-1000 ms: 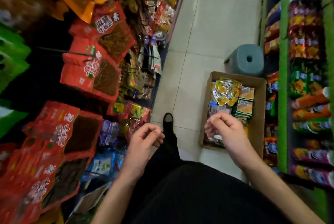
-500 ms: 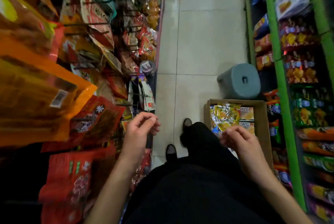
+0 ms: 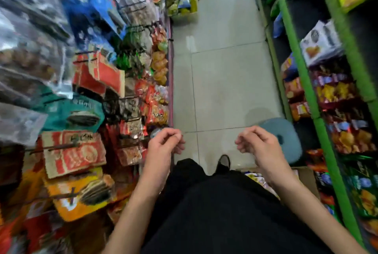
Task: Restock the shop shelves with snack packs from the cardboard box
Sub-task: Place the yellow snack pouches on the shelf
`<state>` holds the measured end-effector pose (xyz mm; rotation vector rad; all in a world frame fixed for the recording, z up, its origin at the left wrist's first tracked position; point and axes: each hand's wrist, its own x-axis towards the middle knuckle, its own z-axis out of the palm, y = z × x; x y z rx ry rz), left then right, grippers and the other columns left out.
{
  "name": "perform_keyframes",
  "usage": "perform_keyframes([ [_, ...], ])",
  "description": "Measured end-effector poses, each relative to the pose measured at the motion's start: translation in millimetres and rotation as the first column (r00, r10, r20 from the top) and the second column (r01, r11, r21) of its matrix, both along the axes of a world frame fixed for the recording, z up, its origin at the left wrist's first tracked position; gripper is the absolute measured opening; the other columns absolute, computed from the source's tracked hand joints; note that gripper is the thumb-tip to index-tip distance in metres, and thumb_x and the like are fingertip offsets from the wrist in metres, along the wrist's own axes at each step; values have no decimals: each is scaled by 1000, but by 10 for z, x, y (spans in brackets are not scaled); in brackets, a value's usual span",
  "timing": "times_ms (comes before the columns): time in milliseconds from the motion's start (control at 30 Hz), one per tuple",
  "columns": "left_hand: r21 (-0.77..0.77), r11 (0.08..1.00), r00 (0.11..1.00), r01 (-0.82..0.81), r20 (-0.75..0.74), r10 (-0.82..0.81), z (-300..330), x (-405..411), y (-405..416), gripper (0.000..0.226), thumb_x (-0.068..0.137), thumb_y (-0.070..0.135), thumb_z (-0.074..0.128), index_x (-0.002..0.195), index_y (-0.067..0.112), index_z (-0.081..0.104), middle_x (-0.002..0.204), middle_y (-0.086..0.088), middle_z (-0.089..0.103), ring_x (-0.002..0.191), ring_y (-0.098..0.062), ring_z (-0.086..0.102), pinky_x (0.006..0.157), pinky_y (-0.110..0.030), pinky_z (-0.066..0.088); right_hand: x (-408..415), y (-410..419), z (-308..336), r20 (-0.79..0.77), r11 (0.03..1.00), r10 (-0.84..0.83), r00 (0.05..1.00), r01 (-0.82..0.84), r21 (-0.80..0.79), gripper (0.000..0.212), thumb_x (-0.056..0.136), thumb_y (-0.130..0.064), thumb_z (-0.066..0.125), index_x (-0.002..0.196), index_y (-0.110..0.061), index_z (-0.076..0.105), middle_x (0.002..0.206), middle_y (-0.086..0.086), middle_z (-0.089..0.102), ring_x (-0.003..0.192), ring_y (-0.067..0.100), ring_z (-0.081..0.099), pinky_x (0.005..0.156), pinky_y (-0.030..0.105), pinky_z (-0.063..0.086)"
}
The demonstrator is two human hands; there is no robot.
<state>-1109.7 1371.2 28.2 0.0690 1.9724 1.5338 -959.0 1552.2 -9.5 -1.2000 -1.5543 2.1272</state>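
Narrow shop aisle, pale tiled floor [image 3: 223, 81] running away from us, hanging snack racks [image 3: 86, 94] crowding our left side (badly blurred), green-framed shelves [image 3: 302, 81] stacked with packs on our right. A grey round stool [image 3: 286, 137] sits on the floor against the right shelving

Hands: our left hand [image 3: 163, 145] is raised in front of the torso, fingers loosely curled, thumb near the fingertips, nothing visibly in it. Our right hand [image 3: 257, 145] mirrors it, fingers loosely curled inward, also holding nothing we can see. Both hang in the air at about the same height, well apart, touching no pack or shelf

Task's thing: the cardboard box [image 3: 304, 176] lies low on the floor at our right, just beside the bottom right shelf and just nearer to us than the stool. Most of it is hidden behind our right forearm and dark trousers; only a strip of rim and a few snack packs [image 3: 255, 179] inside it show

Key relation: the box lies down and right of both hands, under the right wrist. Right hand is clearly nearer; left would have to cross the body. The box's long axis seems to run along the aisle, though too little shows to be sure. We judge the next reach goes down and rightward, right hand leading
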Motion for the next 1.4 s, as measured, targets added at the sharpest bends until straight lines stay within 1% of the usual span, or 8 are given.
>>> perform_keyframes([
  [200,9,950,949,312,38,-312,14,-526,1428,27,97,-5,54,76,10,63,66,-1,64,61,-11,60,61,-24,49,-35,834,27,5,959,-282,959,282,21,30,98,1,53,71,-9,63,64,-2,68,58,6,60,57,15,49],
  [333,-2,832,829,555,83,-553,-39,-718,2421,27,96,-7,54,77,10,62,67,-2,66,62,-14,59,64,-28,46,73,1209,-17,56,840,-542,839,542,22,30,98,1,53,72,-9,65,67,1,69,59,9,60,58,16,50],
  [467,12,574,571,819,96,-816,-116,-713,3368,24,96,-8,54,79,7,62,66,0,65,58,-8,58,60,-22,46,70,1463,8,114,679,-732,671,732,54,38,99,-6,55,68,-23,69,71,1,70,64,11,62,61,19,51],
  [667,3,60,60,998,110,-992,-221,-575,4409,23,95,-5,56,79,8,66,66,3,68,61,-7,60,58,-15,49,-76,1454,43,152,249,-958,242,968,29,37,98,3,54,68,-16,65,66,0,70,59,8,61,60,18,52],
  [867,-78,-391,-372,917,181,-910,-560,27,4829,26,97,-4,55,80,12,66,67,6,69,62,-6,61,60,-17,48,-92,918,-195,221,-260,-944,-245,965,-41,29,98,7,50,73,-6,58,60,0,66,53,9,56,58,23,48],
  [1033,-167,-661,-604,731,293,-741,-923,881,4657,21,98,0,56,81,9,64,72,-3,65,62,-12,58,59,-21,44,69,354,-600,304,-607,-767,-565,792,-60,25,97,8,46,79,0,60,61,4,67,50,11,58,53,20,49],
  [1200,-236,-833,-729,500,405,-552,-1677,1846,4324,24,99,2,55,78,13,60,70,-5,61,60,-14,54,57,-24,39,383,33,-1272,384,-745,-642,-663,657,-111,25,97,4,46,80,-4,62,71,11,66,62,21,57,62,26,48],
  [1400,-362,-877,-745,315,478,-465,-3132,2860,3885,29,97,2,54,71,14,55,57,0,57,40,-2,52,43,-14,36,873,-121,-2606,511,-803,-559,-653,579,-138,22,93,-5,52,76,-9,65,69,5,64,62,16,57,63,29,48],
])
